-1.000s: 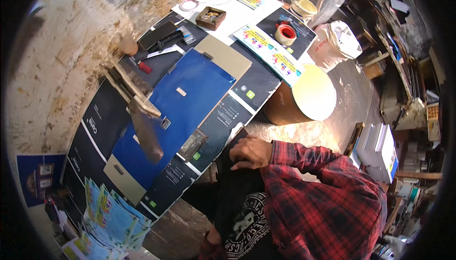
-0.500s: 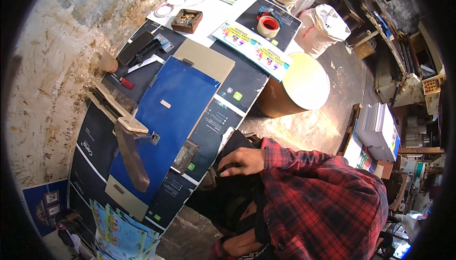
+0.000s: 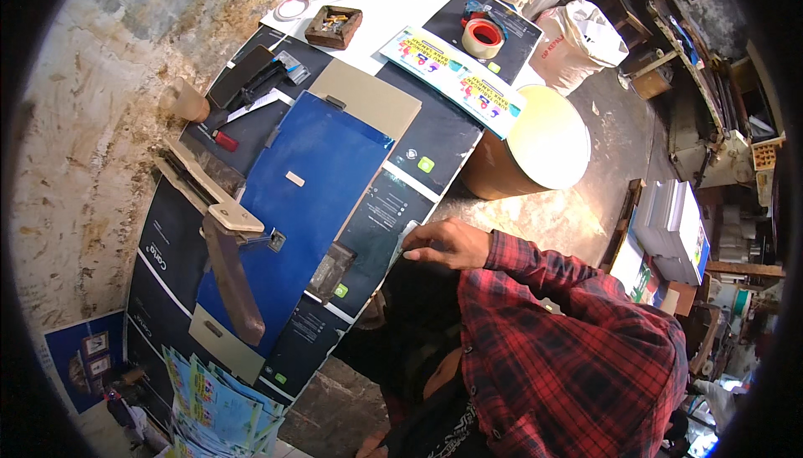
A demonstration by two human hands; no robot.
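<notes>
The person's right hand, coming out of a red-and-black plaid cotton sleeve, is poised at the pale, chipped edge of a long table topped with dark printed sheets. Its fingers are loosely bent, about half open, with the thumb on the lower side; I can see nothing in them, but cannot tell whether the tips grip the edge. What seems to be the left hand is a mere sliver at the bottom of the view, and I cannot tell how its fingers stand.

Nearest the right hand, on the tabletop, lies a small see-through rectangular box, just beside a flat, oblong blue board. Tan card shows beyond 2 ends of that board, and 1 small beige strip rests on it. A long brown lever slants over the board's left part. Farther off sit a cream tape roll with a red core and a square brown open box.
</notes>
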